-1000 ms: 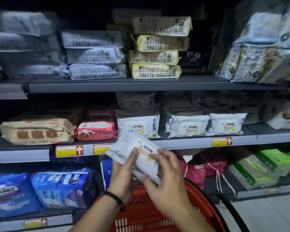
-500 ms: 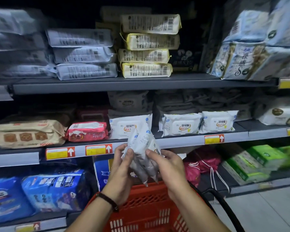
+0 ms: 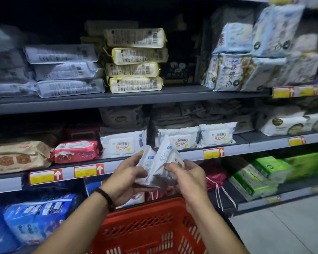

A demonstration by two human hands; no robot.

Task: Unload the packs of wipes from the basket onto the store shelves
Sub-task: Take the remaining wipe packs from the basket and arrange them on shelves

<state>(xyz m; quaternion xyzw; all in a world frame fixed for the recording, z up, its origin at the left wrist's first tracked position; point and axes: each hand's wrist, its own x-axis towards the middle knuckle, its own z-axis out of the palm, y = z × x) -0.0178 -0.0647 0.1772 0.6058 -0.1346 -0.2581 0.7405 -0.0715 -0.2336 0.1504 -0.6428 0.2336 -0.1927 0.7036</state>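
Two white packs of wipes (image 3: 159,162) are held together in front of the middle shelf (image 3: 228,153), above the red basket (image 3: 147,230); the packs are tilted, with their upper ends leaning apart so that a narrow V is formed between them. The left hand (image 3: 126,177) is closed on the left pack, with the thumb laid on its front and the fingers curled behind it; the right hand (image 3: 187,177) is closed on the right pack, its fingertips (image 3: 170,166) pressed against the front face. A dark bead bracelet (image 3: 105,197) is worn on the left wrist.

On the middle shelf, just behind the held packs, similar white packs with lids (image 3: 124,143) are stood in a row; a red pack (image 3: 76,152) and a brown pack (image 3: 18,156) are placed to the left of them. On the upper shelf (image 3: 117,97), yellow-edged packs (image 3: 135,61) are stacked flat, beside a stack of pale blue packs (image 3: 66,70). Green packs (image 3: 261,173) are seen on the lower shelf to the right; blue packs (image 3: 37,217) are seen lower left. Whether other packs lie in the basket cannot be told.
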